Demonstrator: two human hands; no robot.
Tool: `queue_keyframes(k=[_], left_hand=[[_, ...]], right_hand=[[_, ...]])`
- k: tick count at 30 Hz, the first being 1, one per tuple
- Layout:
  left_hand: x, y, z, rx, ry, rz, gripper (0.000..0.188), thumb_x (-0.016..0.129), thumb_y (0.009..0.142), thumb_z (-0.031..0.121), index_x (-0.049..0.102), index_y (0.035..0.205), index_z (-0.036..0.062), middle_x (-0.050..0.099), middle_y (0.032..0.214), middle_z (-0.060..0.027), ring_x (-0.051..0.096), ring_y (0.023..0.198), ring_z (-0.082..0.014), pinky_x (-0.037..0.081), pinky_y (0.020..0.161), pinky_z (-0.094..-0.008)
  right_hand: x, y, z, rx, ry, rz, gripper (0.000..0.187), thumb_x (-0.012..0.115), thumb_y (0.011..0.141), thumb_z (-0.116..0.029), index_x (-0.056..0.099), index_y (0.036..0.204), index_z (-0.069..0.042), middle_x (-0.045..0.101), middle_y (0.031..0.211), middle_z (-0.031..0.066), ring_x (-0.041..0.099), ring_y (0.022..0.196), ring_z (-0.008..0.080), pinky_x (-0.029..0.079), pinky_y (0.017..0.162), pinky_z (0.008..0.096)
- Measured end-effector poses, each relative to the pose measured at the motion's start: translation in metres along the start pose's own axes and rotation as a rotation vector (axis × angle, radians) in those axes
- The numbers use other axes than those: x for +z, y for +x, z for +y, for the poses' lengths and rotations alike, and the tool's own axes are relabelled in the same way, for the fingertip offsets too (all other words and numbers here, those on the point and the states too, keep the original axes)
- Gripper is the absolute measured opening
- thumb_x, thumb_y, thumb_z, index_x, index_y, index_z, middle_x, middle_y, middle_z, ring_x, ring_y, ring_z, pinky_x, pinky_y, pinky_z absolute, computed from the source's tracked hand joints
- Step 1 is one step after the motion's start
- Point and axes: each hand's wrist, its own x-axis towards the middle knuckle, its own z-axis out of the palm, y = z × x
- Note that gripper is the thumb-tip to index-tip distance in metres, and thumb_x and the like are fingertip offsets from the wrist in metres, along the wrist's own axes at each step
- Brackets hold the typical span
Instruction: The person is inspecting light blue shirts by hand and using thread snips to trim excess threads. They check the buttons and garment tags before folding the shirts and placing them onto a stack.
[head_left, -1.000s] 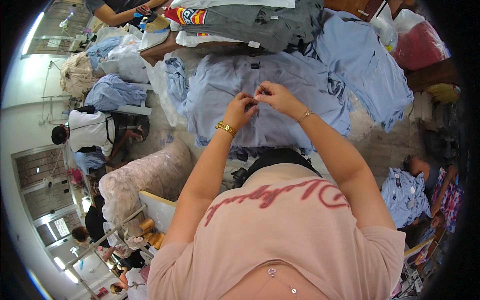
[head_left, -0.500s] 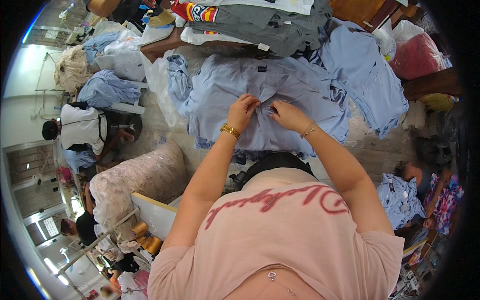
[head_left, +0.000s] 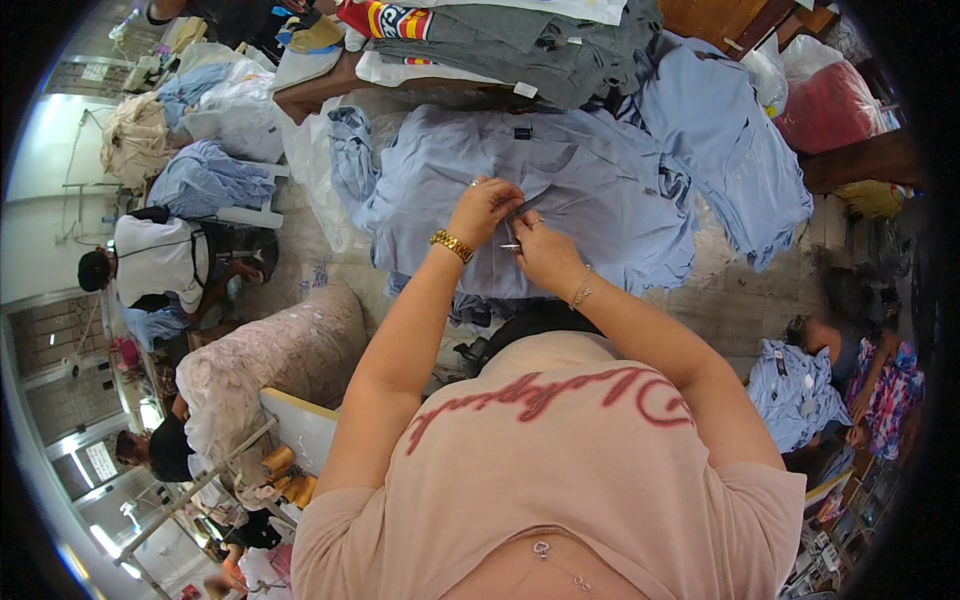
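Observation:
A light blue button-front shirt (head_left: pixel 430 150) lies spread out before me, its collar with a dark label at the far side. My left hand (head_left: pixel 484 212), with a gold watch at the wrist, pinches the shirt's front edge just below the collar opening. Close beside it on the right, my right hand (head_left: pixel 546 256) is closed, its fingertips meeting the left ones at the cloth. A thin silver metal piece (head_left: pixel 510 246) sticks out of the right hand's grip toward the left; its kind is hidden by the fingers.
Folded grey garments (head_left: pixel 530 50) lie on a wooden ledge beyond the shirt. More blue shirts (head_left: pixel 715 140) hang at the right. A big plastic-wrapped bundle (head_left: pixel 270 345) stands left of me. A person in a white top (head_left: pixel 160 255) works at far left; another sits at right.
My right hand has moved left and slightly nearer, closing up to the left hand. The silver piece now shows in its grip. My left hand stays at the shirt's front edge.

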Motion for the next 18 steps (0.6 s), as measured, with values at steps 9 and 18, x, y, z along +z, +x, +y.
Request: queue_keyframes(k=[9,18], left_hand=[[-0.005,-0.005,0.003,-0.197,-0.047,-0.07,0.014,0.056,0.083,0.017,0.061,0.089,0.005,0.065,0.08,-0.009,0.063,0.073,-0.0237,0.048,0.064,-0.0303],[-0.001,-0.004,0.001,-0.247,-0.109,-0.043,0.018,0.055,0.085,0.021,0.06,0.094,0.0059,0.066,0.082,-0.0095,0.065,0.076,-0.0199,0.048,0.065,-0.0284]], right_hand=[[-0.017,-0.004,-0.007,-0.136,-0.178,-0.079,0.035,0.055,0.078,-0.024,0.051,0.106,-0.004,0.054,0.095,0.0149,0.061,0.073,0.0284,0.049,0.06,0.0386],[-0.016,0.01,0.032,0.044,-0.046,0.083,0.027,0.049,0.085,-0.028,0.051,0.088,-0.002,0.055,0.089,0.0172,0.058,0.075,0.0336,0.048,0.062,0.0427]])
